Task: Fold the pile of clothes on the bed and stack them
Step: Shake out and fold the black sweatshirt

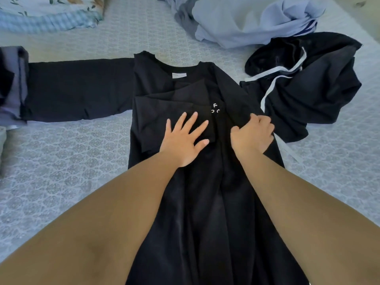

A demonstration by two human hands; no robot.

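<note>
A black T-shirt [185, 85] lies spread on the bed, collar away from me, with a small white label at the neck and white letters on the chest. Its left part is folded in over the middle. My left hand [185, 138] presses flat on that folded part with fingers spread. My right hand [254, 133] grips the shirt's right edge in curled fingers. A black folded garment [80, 89] lies flat just left of the shirt.
The grey patterned bed cover [67, 161] shows left and right. Crumpled black trousers with white drawstrings [304, 85] lie at the right. A pale blue heap of clothes [246, 19] sits at the back. A floral pillow [49, 11] is far left; a grey-blue garment [12, 85] lies at the left edge.
</note>
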